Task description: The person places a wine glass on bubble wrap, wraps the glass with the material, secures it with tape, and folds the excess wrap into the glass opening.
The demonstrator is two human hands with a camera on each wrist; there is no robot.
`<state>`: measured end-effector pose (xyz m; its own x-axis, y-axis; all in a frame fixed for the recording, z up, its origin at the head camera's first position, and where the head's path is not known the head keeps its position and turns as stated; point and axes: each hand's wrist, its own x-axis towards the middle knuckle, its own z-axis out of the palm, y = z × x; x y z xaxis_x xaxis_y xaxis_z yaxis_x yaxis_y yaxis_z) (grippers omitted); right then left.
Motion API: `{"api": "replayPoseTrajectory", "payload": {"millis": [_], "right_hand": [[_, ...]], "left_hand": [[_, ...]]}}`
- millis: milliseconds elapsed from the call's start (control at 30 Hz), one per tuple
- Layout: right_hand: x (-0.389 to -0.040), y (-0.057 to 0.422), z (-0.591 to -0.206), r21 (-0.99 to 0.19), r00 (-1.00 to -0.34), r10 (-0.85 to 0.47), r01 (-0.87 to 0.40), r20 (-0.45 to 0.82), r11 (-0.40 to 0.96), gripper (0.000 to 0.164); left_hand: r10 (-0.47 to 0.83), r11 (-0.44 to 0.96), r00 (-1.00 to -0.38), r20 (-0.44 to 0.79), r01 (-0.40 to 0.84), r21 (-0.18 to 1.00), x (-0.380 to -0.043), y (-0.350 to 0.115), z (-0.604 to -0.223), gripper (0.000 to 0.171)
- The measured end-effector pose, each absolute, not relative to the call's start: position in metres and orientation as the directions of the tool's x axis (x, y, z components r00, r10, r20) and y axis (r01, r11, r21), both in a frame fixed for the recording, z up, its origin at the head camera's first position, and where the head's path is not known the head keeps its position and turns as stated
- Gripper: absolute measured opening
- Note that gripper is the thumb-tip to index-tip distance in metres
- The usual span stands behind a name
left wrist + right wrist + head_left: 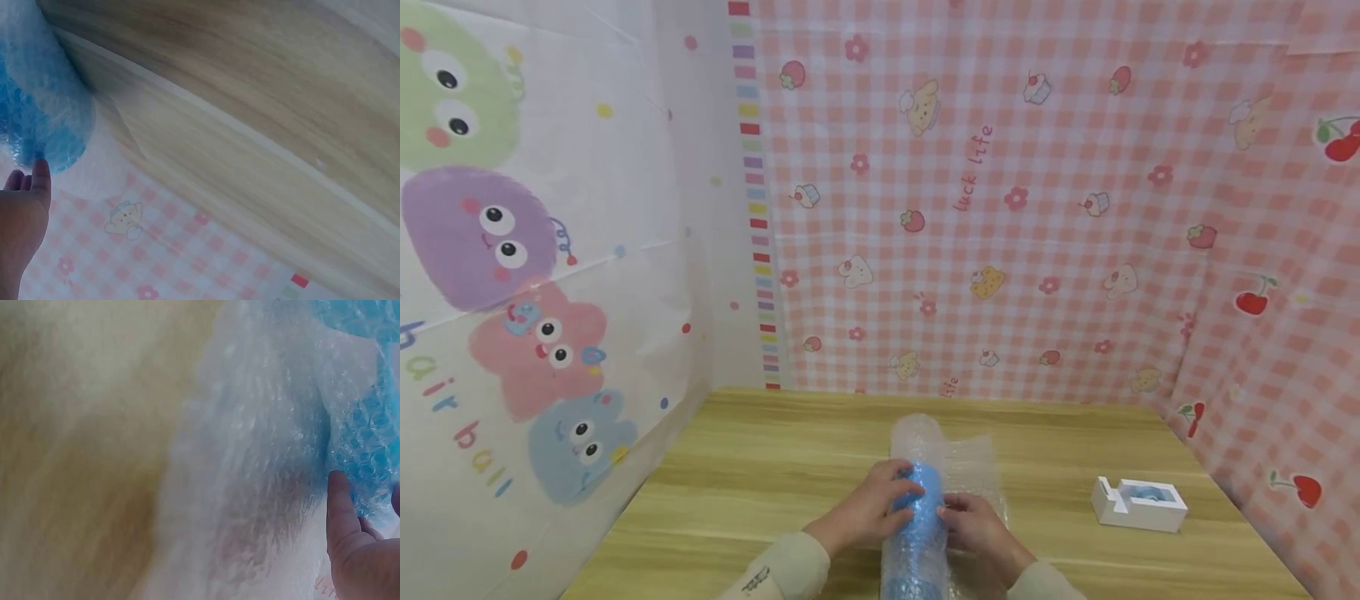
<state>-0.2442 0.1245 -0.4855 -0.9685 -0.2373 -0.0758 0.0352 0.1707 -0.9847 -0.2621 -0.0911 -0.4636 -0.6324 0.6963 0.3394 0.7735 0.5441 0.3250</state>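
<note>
A blue object (927, 481) lies rolled up in clear bubble wrap (917, 437) on the table. Through the wrap in the right wrist view it shows a wide round end, a thin stem and a broader body (369, 444), much like a stemmed goblet. My left hand (874, 505) grips the roll from the left, its fingers bent over the top. From the right, my right hand (979, 528) holds the roll's side, fingertips on the wrap. A loose flap of wrap (973, 458) spreads out to the right, partly under the right hand.
To the right on the wood-grain table (760, 450) stands a white tape dispenser (1142, 508) with a roll of tape in it. A pink checked cloth (1000, 250) hangs behind the table, and a white printed cloth (647, 292) hangs on the left.
</note>
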Motion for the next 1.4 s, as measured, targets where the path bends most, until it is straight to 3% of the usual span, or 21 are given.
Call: {"api": "replayPoseTrajectory", "payload": {"millis": [233, 400, 667, 1167, 1400], "right_hand": [[-0.2416, 0.1205, -0.4887, -0.994, -0.953, -0.299, 0.025, -0.056, 0.108, 0.037], [-0.2430, 0.1196, -0.4893, -0.993, -0.950, -0.295, 0.083, -0.104, 0.084, 0.044], [-0.2440, 0.1170, -0.4851, -0.984, -0.948, -0.291, 0.090, -0.132, 0.151, 0.053], [-0.2412, 0.1172, -0.4857, -0.988, -0.938, -0.329, 0.070, -0.113, 0.140, 0.043], [-0.2383, 0.1188, -0.4842, -0.988, -0.926, -0.356, 0.078, -0.122, 0.136, 0.041]], "left_hand": [[0.702, 0.556, -0.636, 0.319, 0.771, 0.311, -0.2667, -0.0928, -0.4603, 0.026], [0.713, 0.559, -0.636, 0.294, 0.769, 0.310, -0.2667, -0.0922, -0.4564, 0.026], [0.658, 0.604, -0.702, 0.272, 0.708, 0.367, -0.2612, -0.0927, -0.4583, 0.028], [0.687, 0.561, -0.645, 0.335, 0.763, 0.320, -0.2650, -0.0977, -0.4629, 0.028], [0.676, 0.576, -0.668, 0.312, 0.743, 0.340, -0.2635, -0.0966, -0.4595, 0.025]]}}
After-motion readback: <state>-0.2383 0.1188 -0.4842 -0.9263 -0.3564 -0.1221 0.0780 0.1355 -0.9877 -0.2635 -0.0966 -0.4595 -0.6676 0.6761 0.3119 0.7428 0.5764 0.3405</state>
